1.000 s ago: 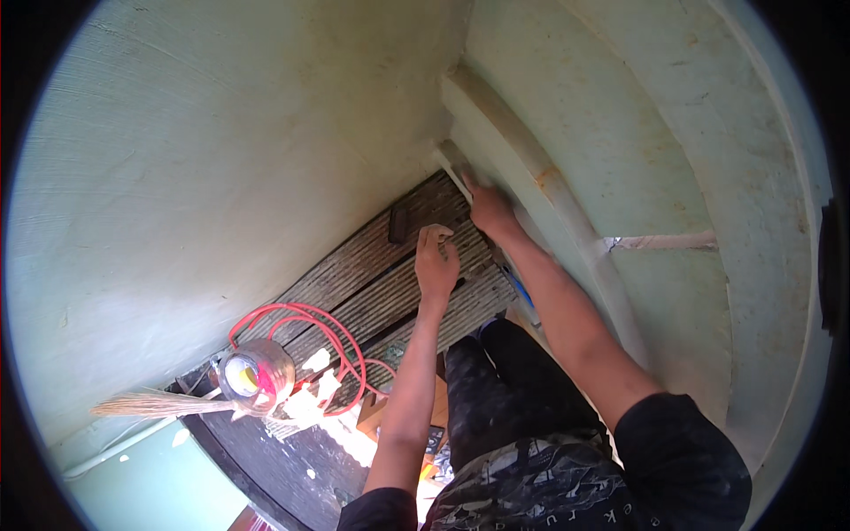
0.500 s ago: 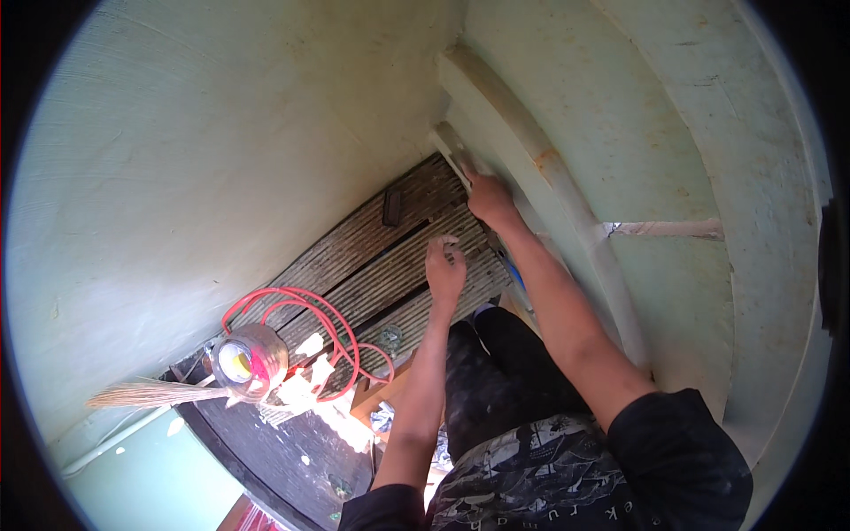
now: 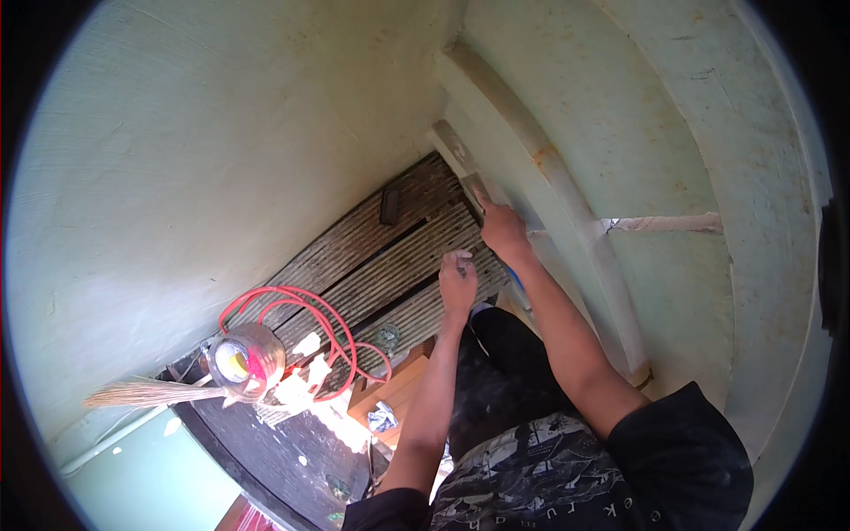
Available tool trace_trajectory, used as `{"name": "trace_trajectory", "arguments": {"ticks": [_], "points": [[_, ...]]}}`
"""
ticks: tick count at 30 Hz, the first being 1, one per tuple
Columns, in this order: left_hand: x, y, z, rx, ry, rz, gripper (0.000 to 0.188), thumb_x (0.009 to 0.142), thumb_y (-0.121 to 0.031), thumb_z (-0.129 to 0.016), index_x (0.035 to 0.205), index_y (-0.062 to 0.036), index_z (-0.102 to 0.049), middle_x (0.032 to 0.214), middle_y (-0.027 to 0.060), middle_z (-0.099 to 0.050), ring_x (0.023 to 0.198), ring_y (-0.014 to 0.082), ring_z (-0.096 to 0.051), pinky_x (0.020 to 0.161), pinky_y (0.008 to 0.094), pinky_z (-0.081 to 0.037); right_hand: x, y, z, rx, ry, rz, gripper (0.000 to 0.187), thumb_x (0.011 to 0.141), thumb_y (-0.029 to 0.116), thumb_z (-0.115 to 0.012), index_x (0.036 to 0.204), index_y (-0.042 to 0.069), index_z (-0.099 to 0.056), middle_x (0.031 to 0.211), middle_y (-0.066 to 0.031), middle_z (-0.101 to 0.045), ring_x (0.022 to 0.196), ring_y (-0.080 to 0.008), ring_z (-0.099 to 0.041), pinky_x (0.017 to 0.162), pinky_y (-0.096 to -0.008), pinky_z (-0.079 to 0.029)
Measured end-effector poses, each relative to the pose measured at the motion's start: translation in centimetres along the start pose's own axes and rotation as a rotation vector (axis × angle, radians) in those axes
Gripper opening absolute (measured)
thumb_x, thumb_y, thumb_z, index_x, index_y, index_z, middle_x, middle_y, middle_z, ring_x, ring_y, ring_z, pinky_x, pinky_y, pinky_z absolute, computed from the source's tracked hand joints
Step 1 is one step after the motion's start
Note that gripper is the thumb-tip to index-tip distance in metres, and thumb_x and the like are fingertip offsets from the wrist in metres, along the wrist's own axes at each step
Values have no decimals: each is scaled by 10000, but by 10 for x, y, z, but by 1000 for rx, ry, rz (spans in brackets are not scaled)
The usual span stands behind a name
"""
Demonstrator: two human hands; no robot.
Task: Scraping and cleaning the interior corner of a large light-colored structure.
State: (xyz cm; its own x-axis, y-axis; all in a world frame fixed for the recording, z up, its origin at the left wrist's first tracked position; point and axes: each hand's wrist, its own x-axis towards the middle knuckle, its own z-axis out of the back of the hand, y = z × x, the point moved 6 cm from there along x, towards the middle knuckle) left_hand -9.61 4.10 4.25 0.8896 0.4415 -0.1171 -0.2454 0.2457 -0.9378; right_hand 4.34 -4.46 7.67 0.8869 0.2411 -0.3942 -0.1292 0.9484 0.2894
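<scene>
My right hand (image 3: 505,232) reaches to the lower rail of the pale green wall (image 3: 453,144), index finger stretched forward. Under its fingertips a flat grey-brown blade-like piece (image 3: 475,184) lies against the rail; its exact kind is too small to tell. Close by, lower and to the left, my left hand (image 3: 458,279) is raised over the slatted floor with its fingers curled in. Those fingertips look pale and dusty or smeared, and whatever they hold, if anything, cannot be made out.
On the bamboo-slat floor (image 3: 354,283) lie a dark block (image 3: 390,207) and a coiled red hose (image 3: 341,327). A round container (image 3: 247,361), a straw broom (image 3: 146,394), a clear glass jar (image 3: 387,337) and a wooden box (image 3: 390,387) are at the lower left. A curved upper rail (image 3: 567,190) runs along the wall.
My right hand has slid along the lower rail toward me, away from the corner, with the flat piece. My left hand has shifted slightly right and nearer, its fingers more curled.
</scene>
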Motion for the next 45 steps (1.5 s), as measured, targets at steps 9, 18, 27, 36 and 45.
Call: {"name": "trace_trajectory", "arguments": {"ticks": [9,18,27,36,45], "points": [[-6,-5,14,52,6,24,156,748,16,-523,899,-6,-553,872,139,-556,781,269,-580,711,356,-446,-5,-11,6,-1,61,-45,796,741,3,-501,1404,324,-198,941,-227,-611,856,-396,-593,780,-465,-469],[-14,-5,19,27,-4,28,156,750,32,-515,896,-7,-555,880,143,-567,758,264,-590,709,346,-449,-8,-14,-1,10,35,-81,813,745,-1,-505,1411,321,-168,940,-245,-601,900,-390,-580,791,-464,-468],[-36,-2,8,22,49,18,153,734,38,-507,879,18,-554,868,154,-567,783,273,-581,729,330,-451,21,2,10,-29,35,-35,750,753,-9,-483,1406,258,-228,904,-230,-615,857,-376,-601,763,-458,-483],[-28,2,8,-12,59,28,162,724,47,-504,876,21,-553,854,148,-559,777,276,-566,725,339,-443,28,6,18,32,171,-89,795,744,-6,-445,1420,301,-159,1050,-226,-581,960,-377,-572,839,-454,-459],[9,-3,12,-115,27,146,309,833,-37,-488,1129,44,-517,975,122,-617,815,163,-577,762,289,-446,10,2,17,101,168,-66,742,750,11,-464,1402,283,-236,1055,-220,-580,954,-383,-574,849,-453,-456]]}}
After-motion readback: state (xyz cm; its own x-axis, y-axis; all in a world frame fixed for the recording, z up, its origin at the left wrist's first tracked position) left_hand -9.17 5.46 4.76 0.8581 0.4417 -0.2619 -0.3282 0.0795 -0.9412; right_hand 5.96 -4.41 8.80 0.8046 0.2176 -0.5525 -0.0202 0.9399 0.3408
